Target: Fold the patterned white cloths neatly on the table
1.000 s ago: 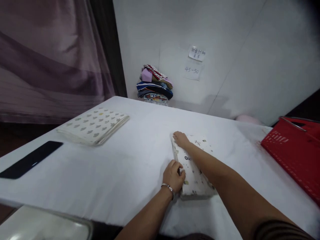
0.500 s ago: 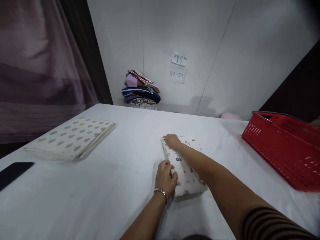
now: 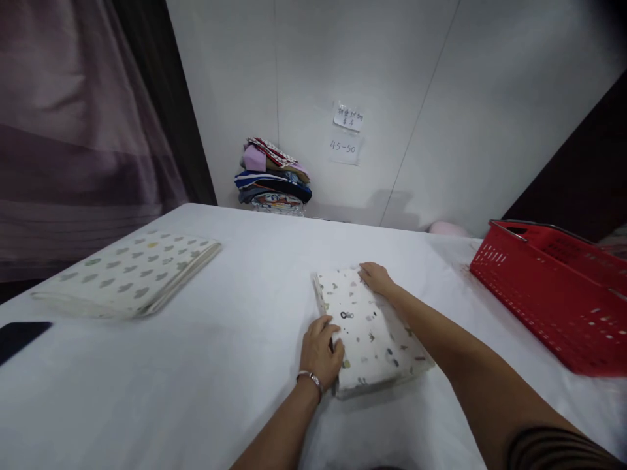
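A folded white cloth (image 3: pixel 367 352) with small grey, green and brown prints lies on the table in front of me. Bent over its left edge, the fingers of my left hand (image 3: pixel 321 352) grip the layers there; a bracelet circles that wrist. My right hand (image 3: pixel 377 277) rests palm down on the cloth's far right part, fingers stretched toward the far edge. The right forearm passes over the cloth's right side and hides some of it.
A second folded cloth (image 3: pixel 132 274) with grey leaf-like prints lies on the white table (image 3: pixel 196 391) at left, near a dark flat object (image 3: pixel 22 336). A red basket (image 3: pixel 548 294) stands at right. Folded fabrics (image 3: pixel 274 173) are stacked by the wall, below paper signs (image 3: pixel 344 149).
My right hand has moved rightward from the cloth's far left corner. The cloth now spreads wider to the right, its top layer flatter. My left hand stays at the left edge.
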